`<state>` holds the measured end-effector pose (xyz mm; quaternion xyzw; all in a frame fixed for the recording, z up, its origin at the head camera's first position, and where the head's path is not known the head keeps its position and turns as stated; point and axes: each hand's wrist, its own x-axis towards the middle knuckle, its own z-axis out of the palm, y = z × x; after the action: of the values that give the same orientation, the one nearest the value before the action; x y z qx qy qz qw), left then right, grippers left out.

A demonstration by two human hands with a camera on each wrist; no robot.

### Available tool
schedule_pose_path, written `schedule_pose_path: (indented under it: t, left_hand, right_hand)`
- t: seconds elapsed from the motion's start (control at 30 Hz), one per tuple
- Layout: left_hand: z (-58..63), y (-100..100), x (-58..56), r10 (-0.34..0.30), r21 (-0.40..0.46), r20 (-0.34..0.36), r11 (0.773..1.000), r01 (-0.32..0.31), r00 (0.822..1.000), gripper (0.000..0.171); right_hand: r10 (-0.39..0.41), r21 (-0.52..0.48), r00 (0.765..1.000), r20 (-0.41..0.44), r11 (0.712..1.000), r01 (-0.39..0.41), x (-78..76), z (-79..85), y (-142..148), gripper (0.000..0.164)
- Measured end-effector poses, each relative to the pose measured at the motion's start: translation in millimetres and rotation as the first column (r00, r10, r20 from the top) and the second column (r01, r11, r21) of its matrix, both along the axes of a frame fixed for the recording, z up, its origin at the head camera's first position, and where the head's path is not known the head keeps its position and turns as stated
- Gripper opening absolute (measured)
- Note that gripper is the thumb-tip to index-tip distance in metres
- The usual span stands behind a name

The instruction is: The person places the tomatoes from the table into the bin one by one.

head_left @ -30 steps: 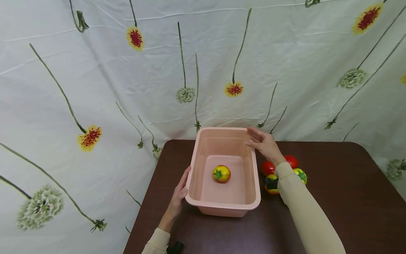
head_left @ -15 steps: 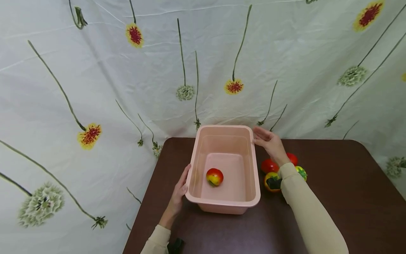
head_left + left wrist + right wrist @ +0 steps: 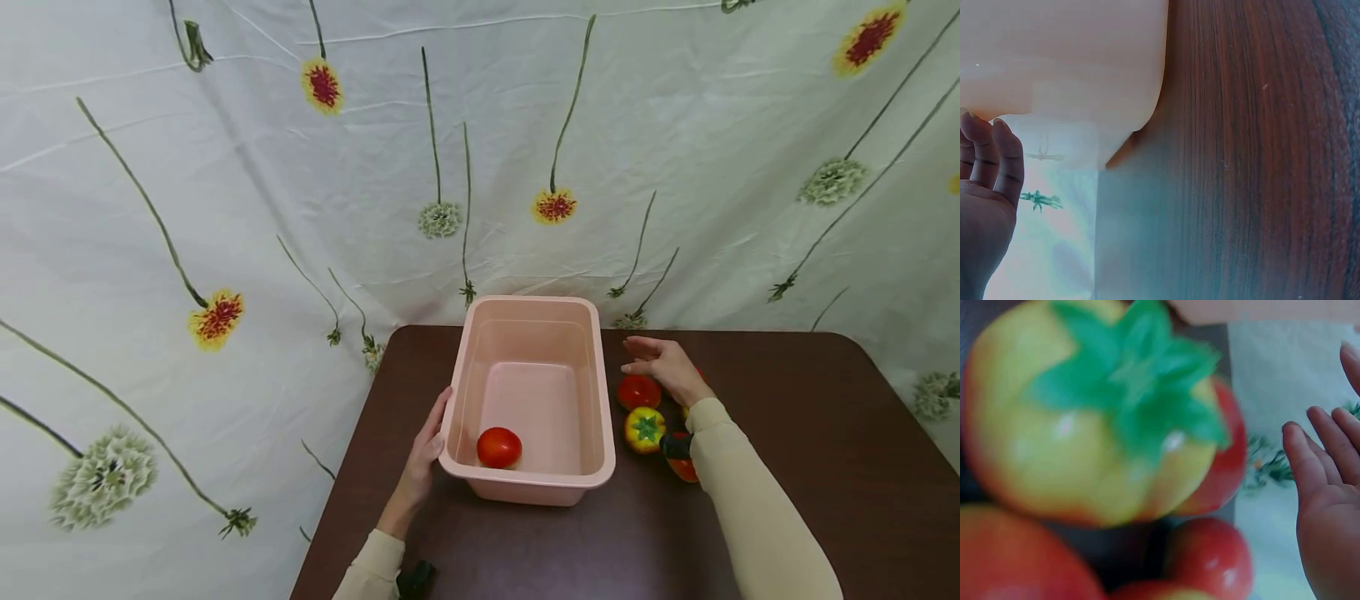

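Observation:
A pink plastic tub [image 3: 532, 480] stands on the table, with a red tomato [image 3: 498, 447] lying in its near left corner. My left hand [image 3: 422, 467] holds the tub's left rim near the front corner; in the left wrist view its fingertips meet the tub's edge from beneath. To the right of the tub, my right hand [image 3: 663, 367] hovers over a cluster of tomatoes, fingers extended and nothing in them. In that cluster are a red tomato [image 3: 638, 392] and a yellow one with a green calyx [image 3: 645, 430]. Others are partly hidden by the hand and forearm.
The dark wood table [image 3: 810, 433] has rounded far corners. Behind it hangs a white cloth [image 3: 360, 167] printed with flowers, close to the table's far edge. A black strap [image 3: 677, 446] on the right wrist passes just above the tomatoes.
The tomato in the tub has rolled from the middle to the near left corner. My right hand has left the tub's far right rim and moved right and nearer, over the cluster.

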<state>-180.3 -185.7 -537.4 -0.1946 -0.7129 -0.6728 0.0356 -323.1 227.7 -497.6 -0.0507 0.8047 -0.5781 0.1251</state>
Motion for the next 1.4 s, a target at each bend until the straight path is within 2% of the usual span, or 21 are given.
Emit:
schedule_pose_path:
  t: [0.33,0.53,0.77,0.93,1.2,1.4]
  left_hand:
    - [-0.4,-2,-0.2,0.009,0.012,0.009,1.000,-0.009,1.000,0.067]
    - [0.8,-3,0.1,0.016,0.009,0.020,1.000,-0.016,1.000,0.067]
    - [-3.6,-2,2.5,0.000,0.010,0.019,1.000,-0.001,1.000,0.067]
    - [-5.5,-1,4.6,-0.008,0.016,0.029,1.000,0.007,1.000,0.068]
    - [0.3,1,0.1,0.009,0.001,0.014,1.000,-0.009,1.000,0.068]
    - [0.6,1,-0.2,0.008,0.004,0.004,1.000,-0.008,1.000,0.068]
  right_hand:
    - [0.055,0.163,0.995,0.077,0.984,-0.067,7.6,-17.1,21,0.073]
    - [0.086,0.193,0.991,0.098,0.976,-0.104,11.1,-24.4,28,0.075]
    - [0.055,0.166,0.982,0.178,0.982,-0.086,21.2,-39.2,29,0.076]
    - [0.049,0.143,0.982,0.182,0.987,-0.076,23.2,-47.7,32,0.078]
    - [0.022,0.114,0.987,0.160,0.993,-0.041,19.8,-47.4,34,0.075]
    - [0.023,0.116,0.986,0.164,0.992,-0.043,21.7,-45.4,36,0.074]
